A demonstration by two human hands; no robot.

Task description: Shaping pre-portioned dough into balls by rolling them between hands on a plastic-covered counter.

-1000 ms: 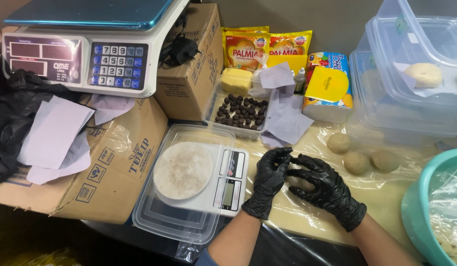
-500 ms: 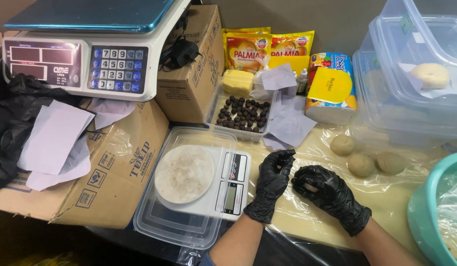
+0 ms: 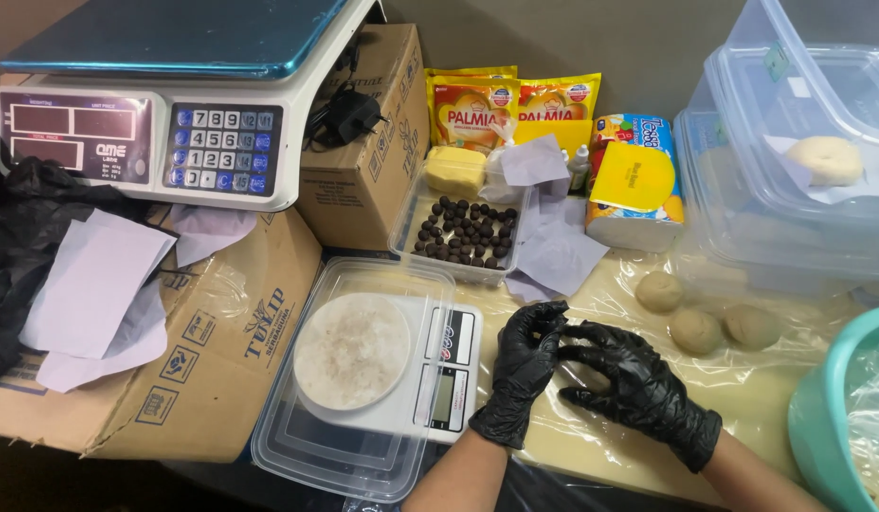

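Small food-preparation workspace, bakery type. Evidence: kitchen scale point(image 3: 382, 365) just left of the gloved left hand point(image 3: 523, 374); dough balls point(image 3: 697, 330) right of the right hand point(image 3: 638, 384); tray of dark filling balls point(image 3: 463, 232) beyond; large counter scale point(image 3: 174, 104) far left; margarine packets point(image 3: 472, 109).

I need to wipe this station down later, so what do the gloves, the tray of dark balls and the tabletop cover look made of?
Gloves on the left hand and right hand: thin black rubbery film, probably nitrile, glossy and wrinkled. Tray: clear rigid plastic, see-through walls. Tabletop cover: transparent plastic sheet, creased and shiny.
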